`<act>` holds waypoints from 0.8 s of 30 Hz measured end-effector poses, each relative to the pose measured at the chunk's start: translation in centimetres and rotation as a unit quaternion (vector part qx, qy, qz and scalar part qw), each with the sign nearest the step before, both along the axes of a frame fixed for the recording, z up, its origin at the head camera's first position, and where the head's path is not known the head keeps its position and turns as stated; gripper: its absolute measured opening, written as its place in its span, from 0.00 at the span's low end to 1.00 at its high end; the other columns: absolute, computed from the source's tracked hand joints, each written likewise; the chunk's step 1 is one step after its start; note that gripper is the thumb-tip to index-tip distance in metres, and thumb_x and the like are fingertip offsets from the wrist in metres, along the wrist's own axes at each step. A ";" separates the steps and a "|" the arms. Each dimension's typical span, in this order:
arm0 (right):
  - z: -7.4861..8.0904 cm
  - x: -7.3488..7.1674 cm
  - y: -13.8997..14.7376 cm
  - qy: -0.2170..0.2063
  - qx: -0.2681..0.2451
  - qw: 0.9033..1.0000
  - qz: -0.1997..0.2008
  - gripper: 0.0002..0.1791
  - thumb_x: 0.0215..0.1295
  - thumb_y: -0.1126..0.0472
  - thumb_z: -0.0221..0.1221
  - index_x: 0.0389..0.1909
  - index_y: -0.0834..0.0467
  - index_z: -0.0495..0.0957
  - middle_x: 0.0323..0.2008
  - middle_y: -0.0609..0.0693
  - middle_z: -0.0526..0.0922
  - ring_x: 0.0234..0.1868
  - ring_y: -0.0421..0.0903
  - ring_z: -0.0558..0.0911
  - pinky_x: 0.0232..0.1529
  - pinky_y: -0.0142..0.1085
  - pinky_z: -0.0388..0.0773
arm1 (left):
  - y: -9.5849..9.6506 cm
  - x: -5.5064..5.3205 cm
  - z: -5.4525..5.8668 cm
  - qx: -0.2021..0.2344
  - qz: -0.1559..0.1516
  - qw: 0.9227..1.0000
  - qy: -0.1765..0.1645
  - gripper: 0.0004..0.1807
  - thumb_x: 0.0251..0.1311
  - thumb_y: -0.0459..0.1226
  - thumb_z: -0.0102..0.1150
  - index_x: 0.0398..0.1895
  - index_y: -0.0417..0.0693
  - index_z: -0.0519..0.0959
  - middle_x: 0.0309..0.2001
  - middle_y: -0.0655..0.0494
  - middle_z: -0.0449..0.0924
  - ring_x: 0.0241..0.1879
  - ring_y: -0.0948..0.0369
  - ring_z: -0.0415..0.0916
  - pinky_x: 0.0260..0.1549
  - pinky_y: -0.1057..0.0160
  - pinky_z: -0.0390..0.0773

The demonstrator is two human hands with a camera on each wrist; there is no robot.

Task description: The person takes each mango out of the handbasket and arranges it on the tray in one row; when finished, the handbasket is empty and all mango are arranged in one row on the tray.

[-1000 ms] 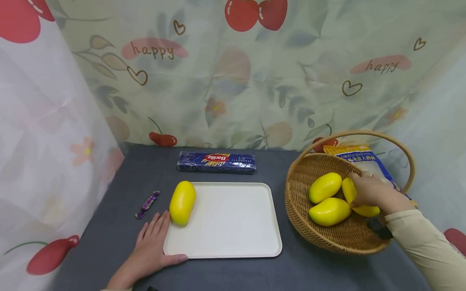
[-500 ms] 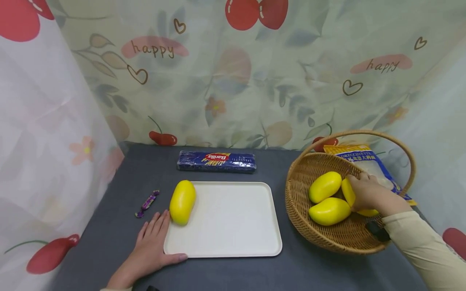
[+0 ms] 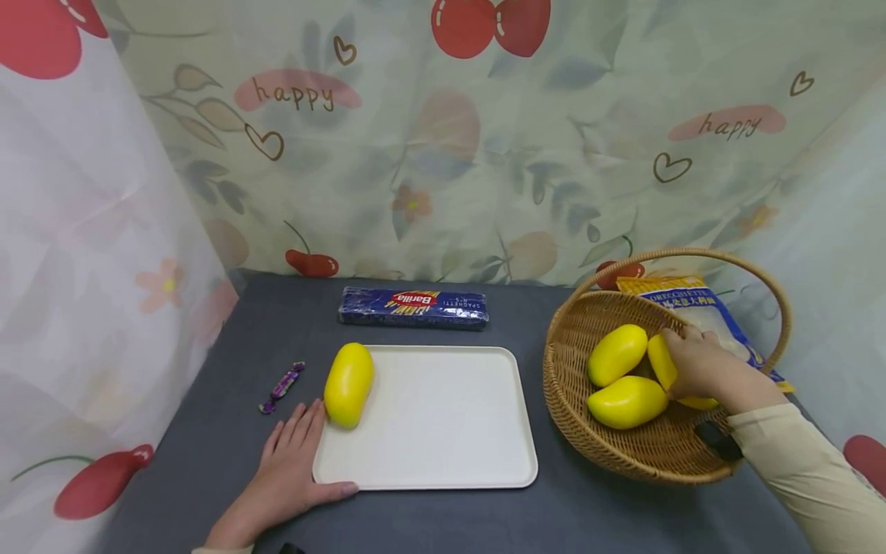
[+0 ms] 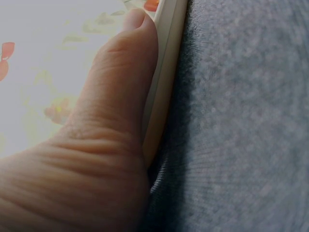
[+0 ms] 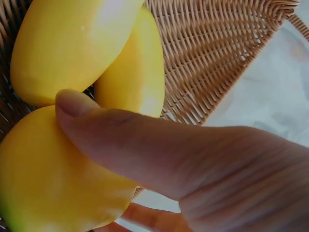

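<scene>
In the head view, my left hand point(image 3: 289, 469) lies with straight fingers at the left side of a white tray point(image 3: 443, 419). Its thumb rests along the tray's front rim, as the left wrist view also shows. A yellow mango point(image 3: 349, 385) leans upright across the tray's left end, just beyond the fingertips. My right hand point(image 3: 706, 369) reaches into a wicker basket point(image 3: 581, 446) and grips a mango point(image 5: 53, 169), thumb on one side and fingers on the other. Two mangoes, one point(image 3: 618, 355) behind the other point(image 3: 627, 402), lie to its left; the hand partly hides the rest.
A blue spaghetti pack point(image 3: 413, 308) lies behind the tray. One wrapped purple candy point(image 3: 281, 387) is left of it. Behind the basket stands an orecchiette bag point(image 3: 699, 304), and the basket's tall handle point(image 3: 778, 308) arches over it. Patterned cloth point(image 3: 443, 169) encloses the table.
My right hand has shifted slightly in the basket, and the mango beneath it now shows less. The left hand, the tray and its mango stay in place.
</scene>
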State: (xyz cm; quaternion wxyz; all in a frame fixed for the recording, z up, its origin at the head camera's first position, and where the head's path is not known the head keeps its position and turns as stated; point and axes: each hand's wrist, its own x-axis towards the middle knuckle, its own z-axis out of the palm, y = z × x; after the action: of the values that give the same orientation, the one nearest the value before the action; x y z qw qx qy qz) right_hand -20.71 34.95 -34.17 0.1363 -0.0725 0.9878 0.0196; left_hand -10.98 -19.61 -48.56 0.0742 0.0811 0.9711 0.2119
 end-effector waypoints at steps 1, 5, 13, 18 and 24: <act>0.1 0.0 -0.1 0.002 0.001 1.000 -0.002 0.56 0.39 0.58 0.76 0.63 0.78 0.55 0.55 0.84 0.57 0.52 0.79 0.62 0.44 0.65 0.70 | 0.0 0.0 0.0 0.000 0.000 1.000 0.001 0.74 0.34 0.78 0.56 0.74 0.33 0.47 0.74 0.37 0.45 0.73 0.40 0.38 0.66 0.36 0.38; 0.6 0.3 -0.5 0.001 0.001 1.000 -0.013 0.56 0.40 0.56 0.76 0.64 0.78 0.55 0.56 0.84 0.56 0.52 0.79 0.62 0.45 0.67 0.69 | 0.0 0.1 0.1 0.000 -0.001 1.000 0.001 0.73 0.34 0.77 0.56 0.74 0.34 0.46 0.74 0.37 0.45 0.73 0.40 0.38 0.66 0.36 0.38; 2.1 1.7 -1.5 0.034 0.001 0.999 0.002 0.58 0.43 0.48 0.74 0.67 0.73 0.54 0.59 0.81 0.57 0.55 0.79 0.62 0.44 0.72 0.66 | 0.0 0.2 0.2 0.002 -0.003 1.000 0.007 0.73 0.34 0.77 0.57 0.74 0.34 0.47 0.74 0.36 0.46 0.72 0.40 0.39 0.66 0.35 0.38; 3.4 2.6 -3.0 0.064 -0.015 0.997 0.037 0.57 0.47 0.48 0.73 0.69 0.71 0.53 0.60 0.80 0.59 0.56 0.78 0.63 0.47 0.70 0.67 | 0.0 0.3 -0.3 0.011 0.000 1.000 0.020 0.73 0.34 0.77 0.58 0.73 0.33 0.48 0.74 0.36 0.47 0.72 0.40 0.39 0.66 0.36 0.38; 4.6 3.8 -4.9 0.090 -0.036 0.993 0.074 0.56 0.48 0.47 0.72 0.69 0.71 0.54 0.59 0.81 0.60 0.56 0.78 0.64 0.51 0.68 0.66 | -0.1 0.2 -0.6 0.011 -0.002 0.999 0.030 0.73 0.33 0.78 0.56 0.73 0.34 0.49 0.74 0.37 0.47 0.72 0.41 0.40 0.66 0.37 0.38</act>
State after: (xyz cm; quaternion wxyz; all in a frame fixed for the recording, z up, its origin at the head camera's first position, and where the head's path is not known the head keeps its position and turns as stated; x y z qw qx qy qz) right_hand -16.86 30.08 -29.55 0.0424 -0.1477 0.9881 0.0008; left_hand -10.78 -19.67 -49.21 0.0447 0.0901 0.9702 0.2203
